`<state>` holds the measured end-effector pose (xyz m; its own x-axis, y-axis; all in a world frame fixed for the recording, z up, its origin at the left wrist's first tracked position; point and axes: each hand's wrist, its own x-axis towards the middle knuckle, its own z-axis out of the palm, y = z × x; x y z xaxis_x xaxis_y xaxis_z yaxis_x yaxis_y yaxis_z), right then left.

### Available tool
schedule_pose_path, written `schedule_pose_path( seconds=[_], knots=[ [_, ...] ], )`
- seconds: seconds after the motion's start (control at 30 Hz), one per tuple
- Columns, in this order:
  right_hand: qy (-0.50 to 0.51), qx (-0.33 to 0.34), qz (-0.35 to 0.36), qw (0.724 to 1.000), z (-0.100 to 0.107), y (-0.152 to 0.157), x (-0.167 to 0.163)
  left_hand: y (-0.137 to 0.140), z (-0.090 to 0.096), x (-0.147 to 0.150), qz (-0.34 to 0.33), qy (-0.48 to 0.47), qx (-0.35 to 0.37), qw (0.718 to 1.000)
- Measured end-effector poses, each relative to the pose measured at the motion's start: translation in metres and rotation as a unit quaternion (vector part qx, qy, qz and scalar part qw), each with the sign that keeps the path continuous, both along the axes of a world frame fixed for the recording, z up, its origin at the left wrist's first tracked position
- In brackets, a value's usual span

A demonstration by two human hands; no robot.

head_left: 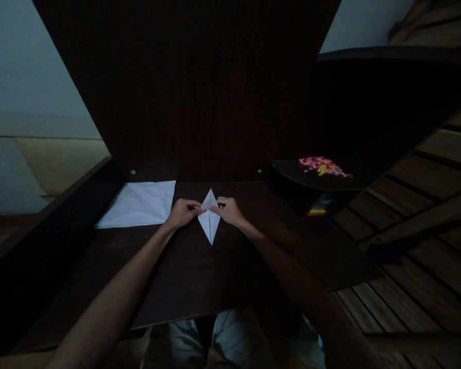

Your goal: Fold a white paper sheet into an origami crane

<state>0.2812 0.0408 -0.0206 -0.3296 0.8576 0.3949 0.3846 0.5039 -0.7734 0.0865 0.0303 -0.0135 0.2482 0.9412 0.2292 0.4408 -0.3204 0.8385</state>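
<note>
A white sheet of paper folded into a narrow diamond (pixel 210 225) is held between my hands above the dark desk (pixel 184 277), with a crease or slit down its middle. My left hand (pixel 185 212) pinches its left corner, thumb on the front face. On the opposite corner, my right hand (pixel 229 210) grips with the thumb across the front and fingers partly behind. Left of my left hand lies a creased white sheet of paper (pixel 142 204), flat on the desk.
Pink, red and yellow small pieces (pixel 322 166) are heaped on a rounded corner shelf (pixel 292 171) at right. Below it stands an item with a yellow and orange edge (pixel 317 211). A raised dark side panel (pixel 54 215) borders the desk at left, and a tall back panel (pixel 192 92) rises behind.
</note>
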Motion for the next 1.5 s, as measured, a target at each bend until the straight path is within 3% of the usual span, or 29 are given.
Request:
schedule_pose_path(
  seconds=[0.2, 0.67, 1.03, 1.27, 1.5],
  knots=[
    [0.022, 0.014, 0.019, 0.999, 0.001, -0.002, -0.001, -0.004, 0.004, 0.004, 0.009, -0.032, 0.022, 0.999],
    [0.049, 0.026, -0.023, 0.998, -0.004, -0.001, -0.007, -0.007, 0.003, 0.010, 0.074, -0.046, 0.034, 0.996],
    [0.075, 0.052, -0.046, 0.995, 0.011, -0.006, -0.004, -0.008, 0.003, 0.010, 0.049, 0.000, 0.100, 0.994],
    [0.061, 0.058, -0.031, 0.996, 0.014, -0.010, -0.004, -0.012, 0.007, 0.015, 0.034, -0.047, 0.135, 0.989],
    [0.136, 0.068, -0.043, 0.987, 0.018, -0.011, -0.009, -0.012, 0.006, 0.014, 0.039, -0.041, 0.171, 0.984]
  ],
)
